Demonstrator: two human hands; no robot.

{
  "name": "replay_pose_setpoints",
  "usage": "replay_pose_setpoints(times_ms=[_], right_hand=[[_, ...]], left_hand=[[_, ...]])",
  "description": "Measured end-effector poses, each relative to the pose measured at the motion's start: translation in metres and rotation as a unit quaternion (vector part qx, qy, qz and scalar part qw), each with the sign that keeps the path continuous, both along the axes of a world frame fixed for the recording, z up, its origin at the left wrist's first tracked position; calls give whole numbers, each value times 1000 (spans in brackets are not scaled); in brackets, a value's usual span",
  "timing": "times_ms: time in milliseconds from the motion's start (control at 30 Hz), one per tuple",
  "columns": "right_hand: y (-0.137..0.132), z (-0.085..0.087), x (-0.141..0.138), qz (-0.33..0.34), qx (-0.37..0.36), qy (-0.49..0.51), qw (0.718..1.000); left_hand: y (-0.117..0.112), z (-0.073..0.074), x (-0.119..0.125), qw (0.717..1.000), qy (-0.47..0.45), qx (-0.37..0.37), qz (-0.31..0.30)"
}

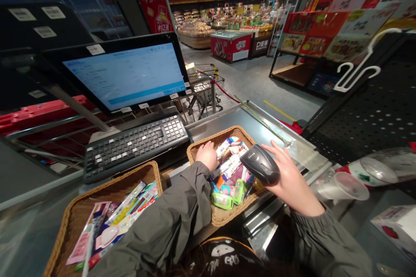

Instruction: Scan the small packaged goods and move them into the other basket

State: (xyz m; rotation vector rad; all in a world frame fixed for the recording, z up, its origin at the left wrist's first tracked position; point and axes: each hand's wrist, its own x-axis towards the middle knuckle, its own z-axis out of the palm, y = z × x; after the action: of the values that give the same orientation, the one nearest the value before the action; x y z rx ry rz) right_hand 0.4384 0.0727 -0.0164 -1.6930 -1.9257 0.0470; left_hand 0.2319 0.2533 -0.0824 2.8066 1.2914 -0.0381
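Observation:
My right hand [294,184] holds a black handheld barcode scanner [260,164] over the right side of a wicker basket [238,132]. Some of its fingers stretch out past the scanner. Inside that basket lie small packaged goods, among them light-green packs [222,200] near the front. My left hand [208,156] is at the basket's left side, its fingers curled; what they grip, if anything, is hidden. Under my left forearm stands a second wicker basket [61,229], with long slim packages and a pink spoon-shaped item [108,236] in it.
A monitor [130,73] and a black keyboard [136,145] stand at the left behind the baskets. The metal counter [240,117] runs beyond. White hooks [357,69] hang on a black panel at right, above plastic cups [347,186]. A shopping cart [208,84] stands farther back.

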Motion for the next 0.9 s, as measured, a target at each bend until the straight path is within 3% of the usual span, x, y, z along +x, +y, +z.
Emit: replay_pose_setpoints(times_ms=[233,367,567,900], right_hand=[[-2,8,-20,13,11,-18,1000],[0,12,-38,39,23,-22,999],[2,22,-79,84,29,-31,996],[1,33,-158,202,61,-59,976]], left_hand=[[-27,80,-49,981,-115,154,-1],[-50,105,-84,969,-134,204,31],[-80,118,-134,963,-115,225,92],[-117,121,-206,950,-113,235,171]])
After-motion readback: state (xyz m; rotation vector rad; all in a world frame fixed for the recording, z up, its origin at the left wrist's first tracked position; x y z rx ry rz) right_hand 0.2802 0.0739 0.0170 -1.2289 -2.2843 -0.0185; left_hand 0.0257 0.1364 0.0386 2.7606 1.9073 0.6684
